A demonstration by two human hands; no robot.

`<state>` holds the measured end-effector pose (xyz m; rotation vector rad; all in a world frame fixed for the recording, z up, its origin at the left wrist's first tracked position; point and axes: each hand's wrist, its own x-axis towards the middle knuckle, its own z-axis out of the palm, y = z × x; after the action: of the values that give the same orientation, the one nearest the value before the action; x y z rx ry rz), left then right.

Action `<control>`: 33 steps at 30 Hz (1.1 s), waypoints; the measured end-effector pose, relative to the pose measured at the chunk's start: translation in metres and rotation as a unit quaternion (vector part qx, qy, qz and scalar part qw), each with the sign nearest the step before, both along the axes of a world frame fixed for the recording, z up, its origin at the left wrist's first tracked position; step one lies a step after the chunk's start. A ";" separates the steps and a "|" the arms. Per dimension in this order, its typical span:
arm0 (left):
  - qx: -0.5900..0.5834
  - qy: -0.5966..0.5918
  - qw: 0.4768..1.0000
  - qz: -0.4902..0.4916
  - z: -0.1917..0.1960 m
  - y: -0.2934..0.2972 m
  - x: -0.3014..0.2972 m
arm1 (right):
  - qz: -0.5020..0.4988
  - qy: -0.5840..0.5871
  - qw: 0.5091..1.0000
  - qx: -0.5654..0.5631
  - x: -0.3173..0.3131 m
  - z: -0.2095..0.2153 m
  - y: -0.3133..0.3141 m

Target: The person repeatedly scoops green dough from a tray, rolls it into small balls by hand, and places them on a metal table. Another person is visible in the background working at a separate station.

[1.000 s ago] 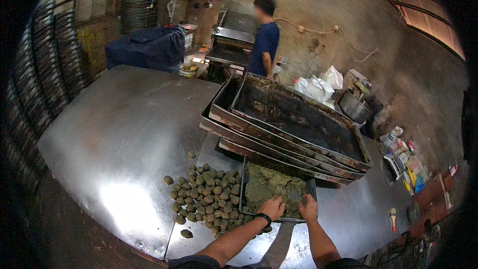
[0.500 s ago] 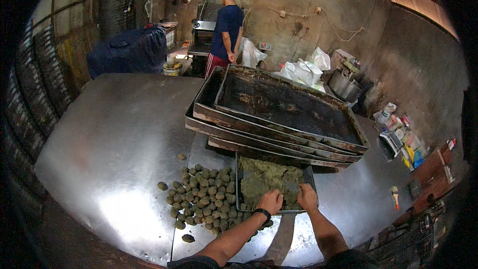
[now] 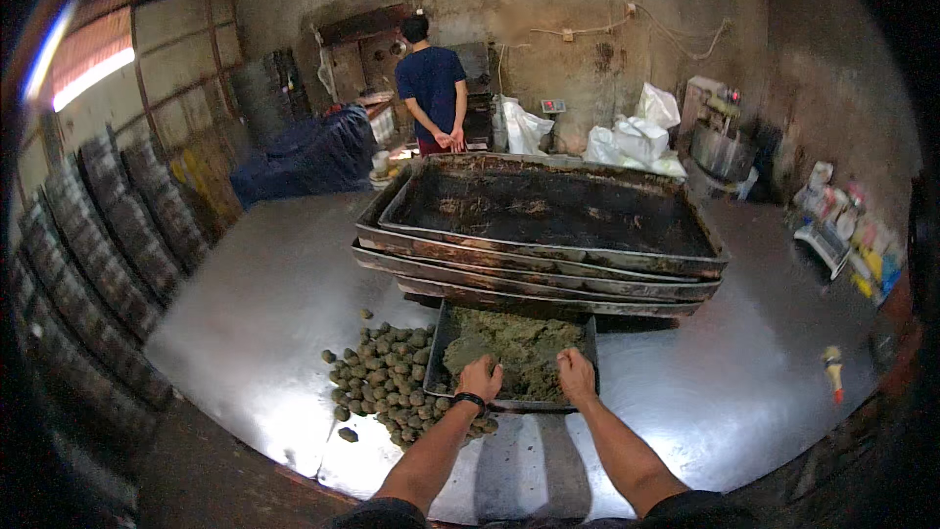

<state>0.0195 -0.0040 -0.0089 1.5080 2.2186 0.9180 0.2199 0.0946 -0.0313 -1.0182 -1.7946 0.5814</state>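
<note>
A small dark rectangular tray (image 3: 517, 404) holds a crumbly, greenish-brown dough-like mass (image 3: 524, 338). Over the tray's near left part is my left hand (image 3: 480, 378), its fingers curled in and a dark band on its wrist. My right hand (image 3: 577, 372) is closed at the tray's near right side, thumb and fingers drawn together. Whatever either hand grips is hidden by the fingers. Left of the tray lies a heap of small, round, brownish-green balls (image 3: 387, 372), some of them beside my left forearm.
Large blackened baking trays (image 3: 548, 245) are stacked just beyond the small tray on the metal table (image 3: 264, 323). A brush (image 3: 833, 372) lies at the right. Behind the table stand a person (image 3: 431, 83), white sacks (image 3: 636, 142) and a dark blue covered object (image 3: 304, 157).
My view has tilted up and turned, so the scene sits differently. Both hands stay closed over the small tray. The person at the back now shows more of their back.
</note>
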 end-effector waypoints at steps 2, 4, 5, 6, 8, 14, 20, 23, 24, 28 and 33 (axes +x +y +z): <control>0.031 0.065 0.997 0.036 -0.008 -0.003 -0.004 | 0.081 0.020 0.978 -0.191 -0.004 -0.011 0.002; 0.006 0.062 0.997 0.038 -0.006 -0.004 -0.006 | 0.101 0.016 0.962 -0.253 -0.001 0.003 -0.004; -0.003 0.054 0.998 0.038 -0.005 -0.003 -0.001 | 0.119 0.033 0.968 -0.217 0.003 0.000 0.001; -0.022 0.054 0.996 0.060 -0.002 0.001 0.004 | 0.113 0.032 0.967 -0.227 0.006 0.003 0.005; -0.074 0.058 0.990 0.102 0.010 0.000 0.017 | 0.099 0.033 0.960 -0.262 0.010 0.004 0.003; 0.006 0.132 0.986 0.106 0.002 0.002 0.018 | 0.053 -0.063 0.943 -0.321 0.010 -0.009 0.016; 0.050 0.148 0.983 0.095 -0.016 -0.003 0.007 | 0.177 0.225 0.859 -0.426 0.014 0.014 -0.006; 0.033 0.119 0.989 0.076 -0.005 0.000 0.015 | 0.178 0.229 0.850 -0.440 0.016 0.013 0.001; 0.014 0.089 0.993 0.081 -0.003 0.002 0.014 | 0.178 0.234 0.854 -0.430 0.017 0.004 0.005; 0.041 0.088 0.991 0.091 -0.002 -0.005 0.015 | 0.114 0.187 0.849 -0.480 0.018 0.027 0.002; 0.012 0.086 0.992 0.091 0.007 -0.005 0.017 | 0.140 0.289 0.814 -0.484 0.015 0.004 0.015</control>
<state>0.0364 -0.0094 -0.0022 1.4639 2.5122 0.9005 0.2346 0.1094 -0.0275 -1.0249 -1.0366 1.8939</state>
